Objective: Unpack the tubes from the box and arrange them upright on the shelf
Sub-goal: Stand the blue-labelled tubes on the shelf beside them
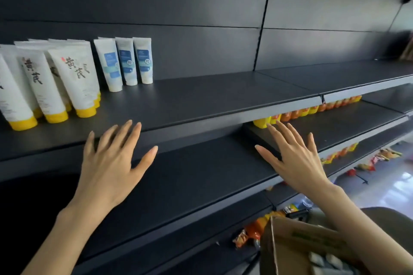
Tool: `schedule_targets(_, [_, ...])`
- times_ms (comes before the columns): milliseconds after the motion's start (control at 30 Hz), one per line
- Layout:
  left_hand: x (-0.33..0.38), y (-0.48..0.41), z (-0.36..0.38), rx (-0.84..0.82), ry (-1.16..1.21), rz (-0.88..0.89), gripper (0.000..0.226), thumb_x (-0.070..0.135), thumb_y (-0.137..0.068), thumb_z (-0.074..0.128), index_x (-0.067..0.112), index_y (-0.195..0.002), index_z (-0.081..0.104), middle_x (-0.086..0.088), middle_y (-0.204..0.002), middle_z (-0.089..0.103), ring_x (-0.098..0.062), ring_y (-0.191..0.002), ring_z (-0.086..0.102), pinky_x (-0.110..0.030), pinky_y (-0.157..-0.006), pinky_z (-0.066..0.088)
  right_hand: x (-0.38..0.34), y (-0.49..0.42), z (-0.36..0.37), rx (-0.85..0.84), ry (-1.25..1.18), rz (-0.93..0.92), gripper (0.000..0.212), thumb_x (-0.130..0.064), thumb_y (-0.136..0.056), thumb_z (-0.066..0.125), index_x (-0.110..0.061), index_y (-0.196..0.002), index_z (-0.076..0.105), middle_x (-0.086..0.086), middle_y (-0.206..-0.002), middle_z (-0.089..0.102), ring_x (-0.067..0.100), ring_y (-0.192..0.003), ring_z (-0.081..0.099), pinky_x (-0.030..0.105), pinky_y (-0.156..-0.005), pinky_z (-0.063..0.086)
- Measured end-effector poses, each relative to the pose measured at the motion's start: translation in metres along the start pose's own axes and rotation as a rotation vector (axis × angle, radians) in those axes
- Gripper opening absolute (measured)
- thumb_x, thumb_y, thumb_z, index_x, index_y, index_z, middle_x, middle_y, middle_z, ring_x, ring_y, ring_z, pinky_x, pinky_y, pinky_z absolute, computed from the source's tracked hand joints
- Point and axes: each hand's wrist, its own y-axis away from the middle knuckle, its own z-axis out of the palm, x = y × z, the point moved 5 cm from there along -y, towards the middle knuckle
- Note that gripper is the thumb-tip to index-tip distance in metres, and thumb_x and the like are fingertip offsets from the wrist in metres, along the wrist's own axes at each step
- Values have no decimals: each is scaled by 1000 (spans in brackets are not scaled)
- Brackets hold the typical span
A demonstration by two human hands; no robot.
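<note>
Three white tubes with blue labels (126, 62) stand upright, cap down, on the dark shelf (212, 98), left of its middle. Several larger white tubes with yellow caps (73, 78) stand further left. My left hand (114, 158) is spread flat in front of the shelf's front edge, holding nothing. My right hand (292, 154) is spread the same way, lower right, over the shelf below. The cardboard box (297, 245) sits open at the bottom right, with pale tube ends (330, 262) showing inside.
The shelf's right half is bare metal. Orange and yellow packets (312, 109) line the back of the shelf below. More snack packets (252, 234) lie on lower shelves and the floor (380, 156) at right.
</note>
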Motion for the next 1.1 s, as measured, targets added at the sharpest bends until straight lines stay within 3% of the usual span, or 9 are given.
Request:
schedule_targets(267, [133,35,31,-69,98,236,76,59,-90,19,8,-139,43,-12,-143,46,-33,-130,45,-57,-107,29,118,90,20,-89,-24,194,81,-72,-84,18,-30,-152,3,-7,-160,7,14,-147,2,53,-116,3])
schedule_targets(333, [164,39,45,-110,128,280,76,60,-90,18,8,-140,42,-12,-144,45,-33,-131,44,-56,-107,29,142,113,26,-124,-18,240,82,-73,-82,12,-31,-151,-1,-8,-160,3,14,-147,-2,53,-116,0])
schedule_targets(433, [204,40,71,-192,143,337,81,63,-87,9,11,-144,34,-9,-150,37,-31,-136,38,-53,-111,24,174,145,38,-183,-15,327,83,-75,-79,7,-33,-150,-5,-7,-160,-2,14,-147,-7,53,-115,-4])
schedule_targets(700, [291,20,154,-384,119,524,93,69,-76,-11,20,-151,15,-1,-158,17,-22,-145,18,-45,-117,10,244,211,88,-269,-10,625,80,-70,-86,19,-26,-152,6,-4,-160,4,18,-148,-1,55,-116,2])
schedule_targets(1100, [407,4,291,-638,143,772,79,66,-85,4,23,-151,10,0,-159,14,-21,-146,12,-46,-117,5,298,268,189,-341,-158,1127,77,-64,-89,28,-22,-152,12,1,-159,13,20,-147,10,51,-117,11])
